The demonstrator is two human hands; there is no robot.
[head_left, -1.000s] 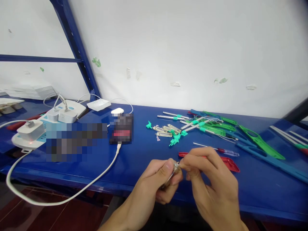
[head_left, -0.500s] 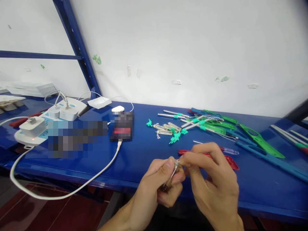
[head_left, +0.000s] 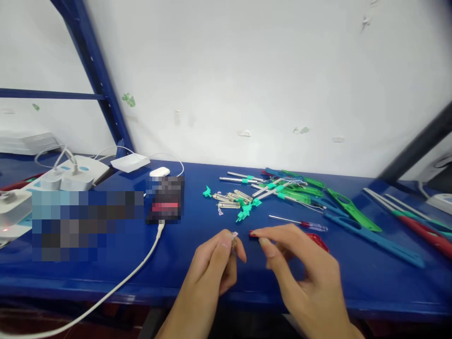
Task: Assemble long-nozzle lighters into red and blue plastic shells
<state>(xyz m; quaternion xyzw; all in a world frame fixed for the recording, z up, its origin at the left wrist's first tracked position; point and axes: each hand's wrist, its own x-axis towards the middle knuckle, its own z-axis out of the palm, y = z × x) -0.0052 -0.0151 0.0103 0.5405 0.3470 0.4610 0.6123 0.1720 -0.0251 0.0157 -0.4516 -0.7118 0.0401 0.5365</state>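
My left hand [head_left: 213,268] is closed on a small metal part [head_left: 233,239], whose tip shows between thumb and forefinger; the rest is hidden by the fingers. To its right, my right hand [head_left: 303,273] has its thumb and forefinger slightly apart over the end of a red plastic piece [head_left: 318,241] on the blue table [head_left: 197,226]. Nothing shows between those fingertips. Beyond the hands lie several small metal parts [head_left: 229,205] and green clips [head_left: 244,213]. A screwdriver [head_left: 314,226] with a clear handle lies behind my right hand.
Metal rods with green clips [head_left: 278,189], green plastic pieces [head_left: 353,209] and blue plastic pieces [head_left: 374,238] spread to the right. Further right lie red pieces [head_left: 423,233]. On the left are a phone-like device [head_left: 165,200], a white cable [head_left: 141,266] and a power strip [head_left: 84,167].
My right hand has parted from my left and moved over the red piece. My left hand still holds the metal part. The view has shifted, so the table's items appear further left.
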